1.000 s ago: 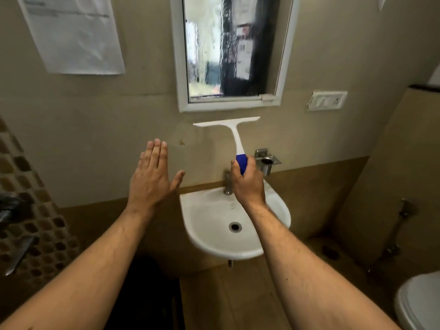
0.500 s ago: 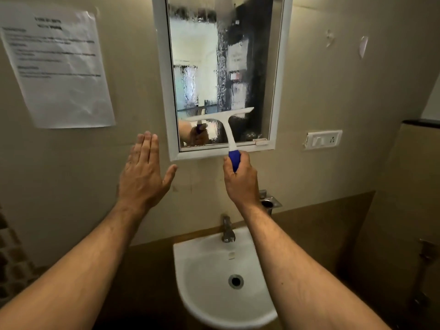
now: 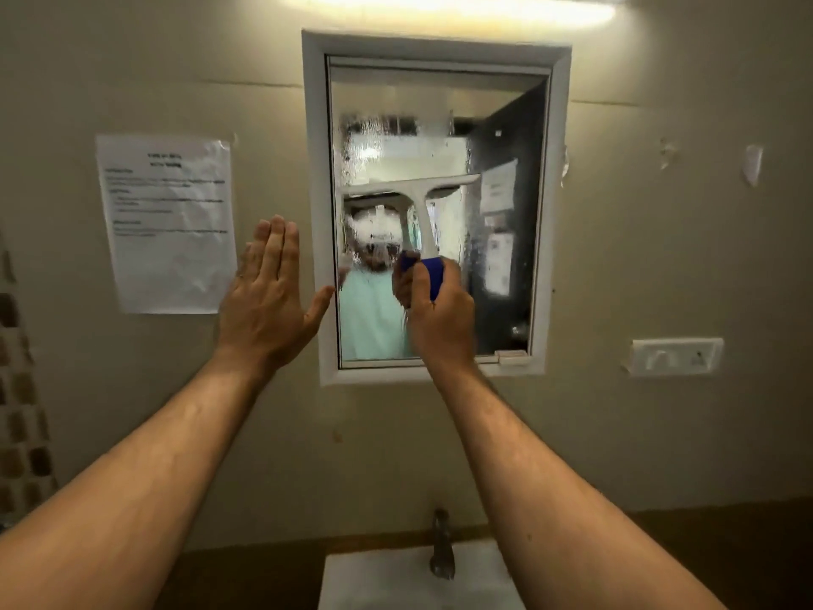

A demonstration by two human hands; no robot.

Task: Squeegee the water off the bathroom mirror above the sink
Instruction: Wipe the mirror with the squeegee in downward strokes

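My right grip clasps the squeegee against the wet mirror; left grip spread flat, holding nothing; sink below.

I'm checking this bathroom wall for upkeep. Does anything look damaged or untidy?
Yes. The paper notice left of the mirror is wrinkled, and the wall to the mirror's right carries torn tape or paper scraps. Water streaks the glass.

Right hand gripped blue handle of squeegee, blade across wet mirror mid-height. Left hand flat, fingers spread, beside mirror frame. Sink below.
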